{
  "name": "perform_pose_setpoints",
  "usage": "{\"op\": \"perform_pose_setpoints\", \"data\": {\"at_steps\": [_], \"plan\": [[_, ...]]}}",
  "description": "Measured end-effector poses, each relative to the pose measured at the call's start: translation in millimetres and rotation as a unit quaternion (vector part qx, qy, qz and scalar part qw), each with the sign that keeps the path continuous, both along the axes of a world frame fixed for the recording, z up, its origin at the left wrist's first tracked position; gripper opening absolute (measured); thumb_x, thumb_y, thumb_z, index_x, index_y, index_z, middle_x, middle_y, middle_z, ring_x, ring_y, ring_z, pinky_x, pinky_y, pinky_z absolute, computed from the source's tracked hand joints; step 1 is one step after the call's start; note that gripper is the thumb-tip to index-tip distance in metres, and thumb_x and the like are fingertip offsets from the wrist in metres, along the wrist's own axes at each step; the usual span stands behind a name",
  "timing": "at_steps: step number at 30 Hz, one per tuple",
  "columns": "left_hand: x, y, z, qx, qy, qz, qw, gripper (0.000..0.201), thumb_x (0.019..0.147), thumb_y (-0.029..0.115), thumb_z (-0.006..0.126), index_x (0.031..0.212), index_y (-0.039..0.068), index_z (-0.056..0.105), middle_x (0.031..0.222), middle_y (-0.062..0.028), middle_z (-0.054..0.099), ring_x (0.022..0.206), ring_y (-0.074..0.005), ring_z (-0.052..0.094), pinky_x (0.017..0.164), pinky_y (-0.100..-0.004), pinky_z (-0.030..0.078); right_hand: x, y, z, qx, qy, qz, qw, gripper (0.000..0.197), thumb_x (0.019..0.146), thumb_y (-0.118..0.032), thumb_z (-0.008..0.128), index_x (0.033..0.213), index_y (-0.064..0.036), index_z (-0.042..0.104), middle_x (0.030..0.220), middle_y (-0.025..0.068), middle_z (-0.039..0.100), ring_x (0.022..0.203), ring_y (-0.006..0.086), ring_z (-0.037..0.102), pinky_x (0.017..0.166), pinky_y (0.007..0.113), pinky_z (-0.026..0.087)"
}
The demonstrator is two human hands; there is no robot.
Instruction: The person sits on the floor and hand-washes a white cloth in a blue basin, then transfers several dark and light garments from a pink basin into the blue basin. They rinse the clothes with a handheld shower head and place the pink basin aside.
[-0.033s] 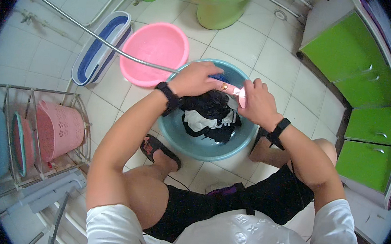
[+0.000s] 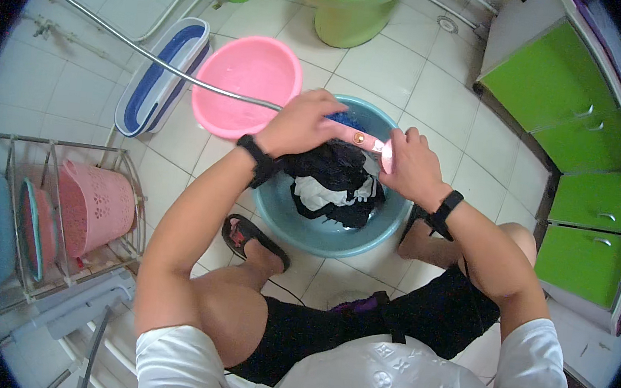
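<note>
A pink shower head (image 2: pixel 348 135) is held level above a blue-green basin (image 2: pixel 303 232). My left hand (image 2: pixel 301 124) is closed around its handle, near where the metal hose (image 2: pixel 166 66) joins. At the other end, the fingers of my right hand (image 2: pixel 413 166) grip the round spray head, partly covering it. Below both hands, black and white clothes (image 2: pixel 326 192) lie bunched in the basin. Something blue (image 2: pixel 344 119) shows at the basin's far side, partly hidden by my left hand.
Beyond the basin to the left stand a pink basin (image 2: pixel 240 75) and a white-and-blue folding tub (image 2: pixel 136 106). A green toilet (image 2: pixel 350 18) is at the back. Green cabinets (image 2: pixel 588 183) line the right; a rack (image 2: pixel 45 273) with a pink basket (image 2: pixel 96 207) stands left.
My left hand and its end of the shower head have shifted slightly to the left. The right hand keeps nearly the same place, and the clothes look unchanged.
</note>
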State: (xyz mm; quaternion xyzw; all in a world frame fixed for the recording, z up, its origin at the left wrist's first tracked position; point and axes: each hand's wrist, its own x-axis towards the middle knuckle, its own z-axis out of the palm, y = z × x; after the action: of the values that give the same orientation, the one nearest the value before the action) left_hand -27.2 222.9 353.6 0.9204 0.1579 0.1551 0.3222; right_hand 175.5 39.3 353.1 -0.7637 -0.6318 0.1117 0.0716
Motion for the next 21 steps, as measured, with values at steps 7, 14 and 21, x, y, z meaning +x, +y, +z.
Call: {"op": "perform_pose_setpoints", "data": {"at_steps": [7, 14, 21], "plan": [[-191, 65, -80, -0.288, -0.150, 0.556, 0.765, 0.033, 0.094, 0.030, 0.062, 0.119, 0.007, 0.062, 0.093, -0.0042, 0.060, 0.073, -0.0126, 0.054, 0.065, -0.0276, 0.046, 4, 11, 3, 0.015, 0.035, -0.031, 0.999, 0.054, 0.076, -0.028, 0.072, 0.120, -0.0025, 0.053, 0.106, 0.0191, 0.054, 0.097, 0.0380, 0.059, 0.078, 0.047, 0.055], [-234, 127, -252, -0.617, -0.085, 0.620, 0.478, 0.067, 0.085, 0.064, 0.065, 0.122, 0.008, 0.057, 0.088, -0.0192, 0.063, 0.066, -0.0265, 0.058, 0.061, -0.0376, 0.049, 3, 32, 13, -0.023, 0.081, -0.073, 0.994, 0.050, 0.078, -0.028, 0.070, 0.118, -0.0017, 0.055, 0.108, 0.0187, 0.056, 0.099, 0.0372, 0.060, 0.080, 0.046, 0.055], [-195, 129, -309, -0.726, -0.234, 0.449, 0.466, 0.041, 0.093, 0.041, 0.059, 0.108, 0.003, 0.056, 0.086, -0.0104, 0.065, 0.060, -0.0220, 0.057, 0.052, -0.0310, 0.048, 12, 55, 13, -0.032, 0.086, -0.087, 0.992, 0.062, 0.068, -0.024, 0.078, 0.120, -0.0045, 0.051, 0.110, 0.0168, 0.055, 0.098, 0.0377, 0.061, 0.081, 0.045, 0.054]]}}
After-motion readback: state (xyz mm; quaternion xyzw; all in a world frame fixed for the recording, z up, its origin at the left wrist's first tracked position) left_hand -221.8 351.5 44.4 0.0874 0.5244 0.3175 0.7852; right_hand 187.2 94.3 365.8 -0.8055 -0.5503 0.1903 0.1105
